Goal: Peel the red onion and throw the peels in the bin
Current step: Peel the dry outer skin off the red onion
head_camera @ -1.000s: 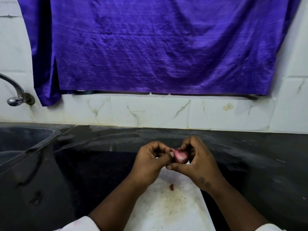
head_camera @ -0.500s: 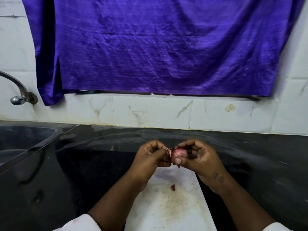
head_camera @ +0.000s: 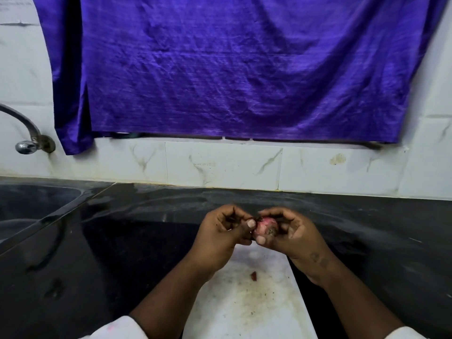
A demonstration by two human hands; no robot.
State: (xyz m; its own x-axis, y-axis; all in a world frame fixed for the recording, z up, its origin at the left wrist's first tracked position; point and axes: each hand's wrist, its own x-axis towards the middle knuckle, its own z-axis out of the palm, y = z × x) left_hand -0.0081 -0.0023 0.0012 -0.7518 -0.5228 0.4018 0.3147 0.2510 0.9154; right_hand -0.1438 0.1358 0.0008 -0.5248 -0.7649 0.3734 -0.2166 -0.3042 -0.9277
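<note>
The right hand (head_camera: 293, 234) grips the red onion (head_camera: 265, 226); the left hand (head_camera: 220, 233), at its 9 o'clock, pinches its edge above the cutting board (head_camera: 244, 309).

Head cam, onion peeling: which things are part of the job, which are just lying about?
Job: red onion, held by right hand, left hand pinching at its skin; peel scrap on the white board.
Lying about: tap, sink, purple cloth, black counter.
</note>
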